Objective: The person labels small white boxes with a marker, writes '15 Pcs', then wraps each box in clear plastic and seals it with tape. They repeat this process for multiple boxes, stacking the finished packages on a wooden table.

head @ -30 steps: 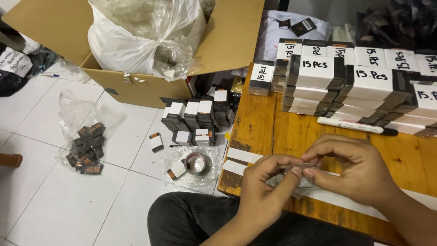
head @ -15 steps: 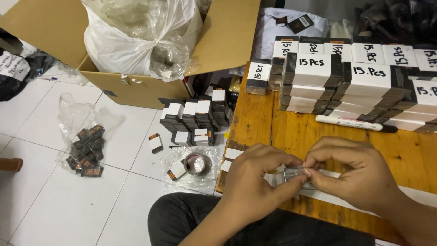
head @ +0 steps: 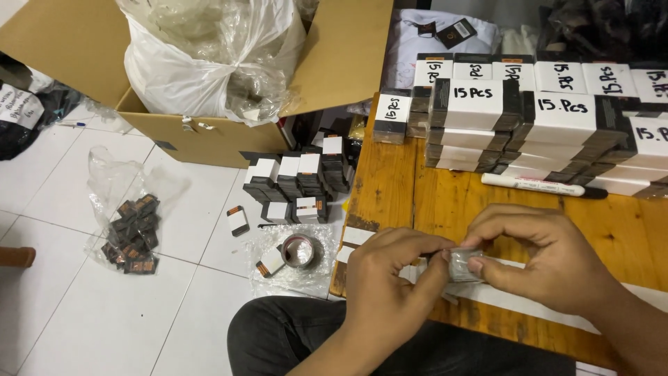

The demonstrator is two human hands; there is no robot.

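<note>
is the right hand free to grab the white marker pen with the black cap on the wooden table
Probably not right away: the right hand and left hand both pinch a small clear-wrapped item. The white marker pen lies just beyond on the wooden table, nothing between.

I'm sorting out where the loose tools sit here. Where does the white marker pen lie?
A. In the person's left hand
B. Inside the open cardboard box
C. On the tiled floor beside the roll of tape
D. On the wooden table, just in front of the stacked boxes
D: the white marker pen lies flat on the wooden table, right in front of the stacked boxes, apart from both hands.
</note>
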